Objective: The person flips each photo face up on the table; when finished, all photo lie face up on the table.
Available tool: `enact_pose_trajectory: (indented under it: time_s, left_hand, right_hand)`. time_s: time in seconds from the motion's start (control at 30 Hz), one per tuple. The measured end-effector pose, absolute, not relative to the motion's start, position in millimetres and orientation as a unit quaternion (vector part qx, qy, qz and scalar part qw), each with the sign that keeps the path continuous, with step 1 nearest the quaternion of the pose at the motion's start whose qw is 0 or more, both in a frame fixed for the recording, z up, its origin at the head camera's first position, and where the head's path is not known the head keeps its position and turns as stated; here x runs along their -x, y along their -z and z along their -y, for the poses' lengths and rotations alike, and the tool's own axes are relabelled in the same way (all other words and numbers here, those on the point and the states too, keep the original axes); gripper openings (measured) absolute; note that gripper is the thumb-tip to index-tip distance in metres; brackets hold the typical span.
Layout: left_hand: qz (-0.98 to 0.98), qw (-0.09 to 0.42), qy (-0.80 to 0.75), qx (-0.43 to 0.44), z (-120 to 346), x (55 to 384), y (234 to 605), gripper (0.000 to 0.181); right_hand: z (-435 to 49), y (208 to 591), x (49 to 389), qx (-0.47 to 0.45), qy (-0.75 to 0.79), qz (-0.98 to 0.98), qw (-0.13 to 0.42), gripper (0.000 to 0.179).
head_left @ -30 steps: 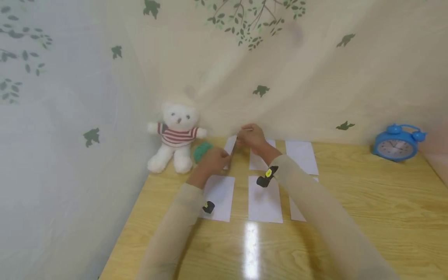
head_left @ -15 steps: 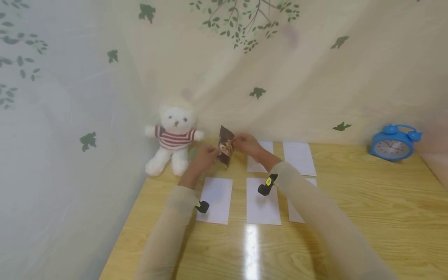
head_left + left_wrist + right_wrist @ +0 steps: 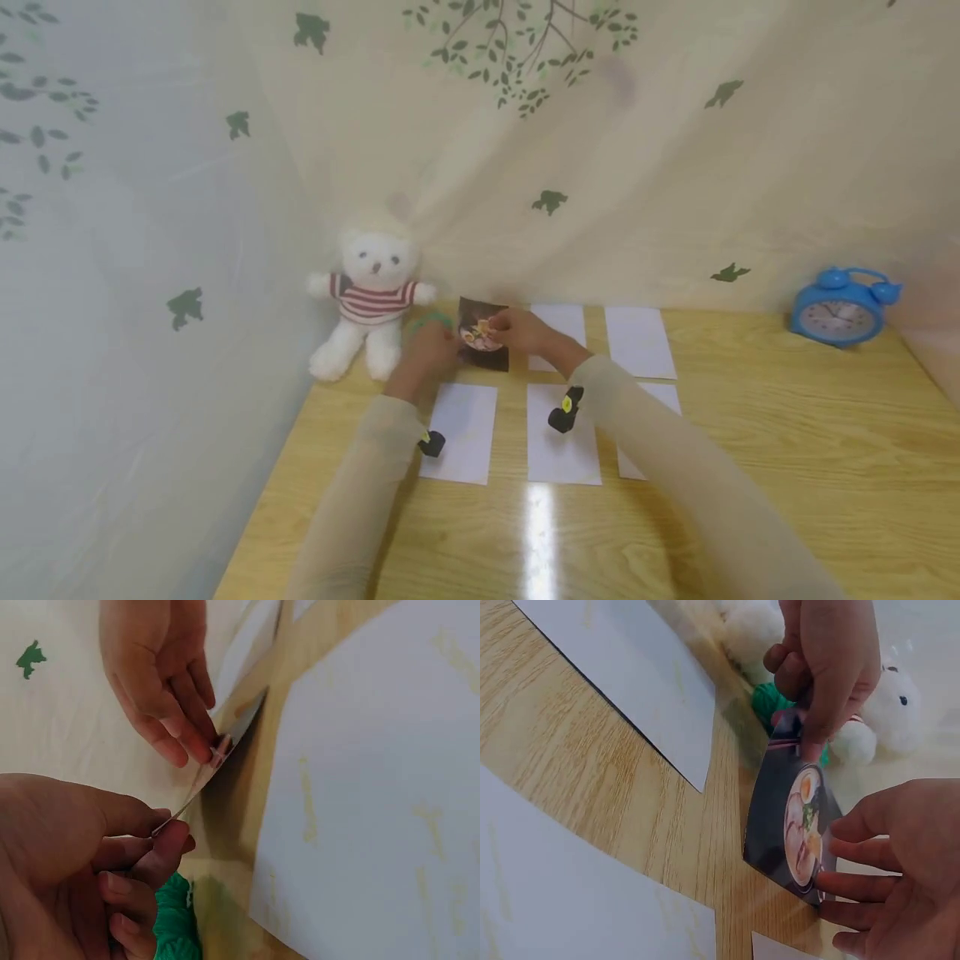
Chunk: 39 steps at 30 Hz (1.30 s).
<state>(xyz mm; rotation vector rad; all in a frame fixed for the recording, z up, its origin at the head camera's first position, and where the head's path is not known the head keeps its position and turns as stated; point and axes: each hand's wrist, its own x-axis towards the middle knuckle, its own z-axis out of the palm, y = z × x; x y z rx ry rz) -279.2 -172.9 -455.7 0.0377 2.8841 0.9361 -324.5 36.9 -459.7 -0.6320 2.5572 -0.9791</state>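
Note:
A photo card (image 3: 480, 357) with a bowl of noodle soup on a dark ground stands tilted above the table, picture side towards me. My left hand (image 3: 432, 353) pinches one edge of it between thumb and finger, as the left wrist view shows on the card's thin edge (image 3: 193, 793). The right hand (image 3: 531, 333) touches the picture side near the opposite edge; its fingers (image 3: 859, 887) are spread and fairly straight in the right wrist view. Several white cards (image 3: 564, 433) lie face down in two rows. Behind the left hand sits a green yarn-like ball (image 3: 174, 924), partly hidden.
A white teddy bear (image 3: 375, 300) in a striped shirt sits at the back left against the cloth backdrop (image 3: 480, 167). At the far right of the wooden table (image 3: 787, 467) stands a blue alarm clock (image 3: 840, 312).
The card has been turned from its white back to its picture side and lowered. The right hand has shifted from the card's edge onto its face. The left hand still pinches it.

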Motion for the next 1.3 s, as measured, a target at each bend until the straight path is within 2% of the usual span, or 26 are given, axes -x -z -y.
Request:
enact_pose_trajectory:
  time_s: [0.2, 0.53, 0.7, 0.83, 1.0, 1.23, 1.3]
  left_hand:
    - [-0.97, 0.016, -0.241, -0.018, 172, 279, 462, 0.039]
    - [-0.977, 0.013, -0.213, -0.003, 171, 285, 466, 0.031]
    - [-0.982, 0.014, -0.191, -0.006, 169, 287, 465, 0.036]
    - [-0.985, 0.026, -0.172, -0.016, 160, 290, 468, 0.028]
    - [-0.977, 0.028, -0.205, -0.057, 140, 285, 464, 0.032]
    - [-0.967, 0.038, -0.2, -0.154, 108, 284, 461, 0.02]
    - [-0.963, 0.047, -0.198, -0.175, 100, 284, 462, 0.022]
  right_hand:
    - [-38, 455, 321, 0.242, 0.299, -0.909, 0.161, 0.034]
    - [-44, 452, 327, 0.263, 0.269, -0.912, 0.162, 0.038]
    - [-59, 454, 331, 0.226, 0.323, -0.91, 0.128, 0.037]
    - [-89, 449, 333, 0.184, 0.353, -0.913, 0.087, 0.036]
    - [-125, 447, 334, 0.123, 0.352, -0.924, 0.089, 0.039]
    - [-154, 455, 339, 0.092, 0.319, -0.936, 0.12, 0.058]
    - [-157, 454, 339, 0.086, 0.319, -0.935, 0.127, 0.062]
